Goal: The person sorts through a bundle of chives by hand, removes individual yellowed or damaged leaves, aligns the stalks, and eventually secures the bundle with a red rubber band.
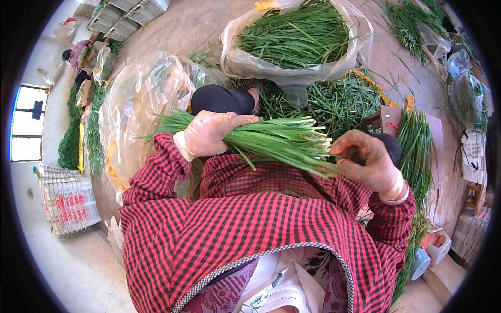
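Note:
My left hand (213, 131), in a thin pale glove, grips a bunch of garlic chives (270, 137) held crosswise above my lap. The leafy tips trail out to the left of that hand. Pale cut ends point right, unevenly lined up. At those ends is my right hand (368, 162), also gloved and stained brown at the fingers. Its thumb and forefinger pinch a bit of green stalk (336, 156) at the edge of the bunch. A checked red and black garment (250, 223) covers my arms and lap.
Ahead stands a clear plastic bag (289, 74) full of chives. Loose trimmed leaves (340, 101) lie below it. More chives (415, 152) rest on a board at right. A crumpled plastic sheet (141, 105) lies left, near white crates (70, 199). Another person (78, 54) is far left.

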Available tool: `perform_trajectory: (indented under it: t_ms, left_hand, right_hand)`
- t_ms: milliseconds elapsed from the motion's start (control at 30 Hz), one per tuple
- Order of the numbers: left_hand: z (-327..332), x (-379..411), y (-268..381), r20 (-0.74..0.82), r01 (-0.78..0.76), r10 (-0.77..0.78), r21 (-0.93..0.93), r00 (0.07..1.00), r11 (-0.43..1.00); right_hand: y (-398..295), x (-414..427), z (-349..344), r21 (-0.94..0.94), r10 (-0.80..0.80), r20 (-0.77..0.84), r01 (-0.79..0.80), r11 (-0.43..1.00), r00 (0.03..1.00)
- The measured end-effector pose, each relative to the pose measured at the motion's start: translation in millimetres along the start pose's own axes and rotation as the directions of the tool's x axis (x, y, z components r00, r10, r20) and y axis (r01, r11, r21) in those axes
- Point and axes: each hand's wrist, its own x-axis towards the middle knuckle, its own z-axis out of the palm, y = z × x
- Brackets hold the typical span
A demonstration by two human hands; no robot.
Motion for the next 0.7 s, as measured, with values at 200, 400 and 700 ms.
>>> perform_trajectory:
  t_ms: [200,400,700]
  left_hand:
    - [-2,-3,2,0.114,0.159,-0.13,-0.303,0.985,0.94]
    - [18,-20,-14,0.305,0.357,-0.222,-0.897,0.926,0.26]
    - [38,-17,8,0.384,0.396,-0.295,-0.918,0.875,-0.019]
  right_hand:
    - [-7,-19,-30,0.005,-0.27,-0.3,0.284,0.959,0.915]
    - [28,-22,-97,-0.214,-0.335,-0.666,0.26,0.942,0.667]
    - [43,44,-35,-0.622,-0.561,-0.469,0.196,0.758,0.682]
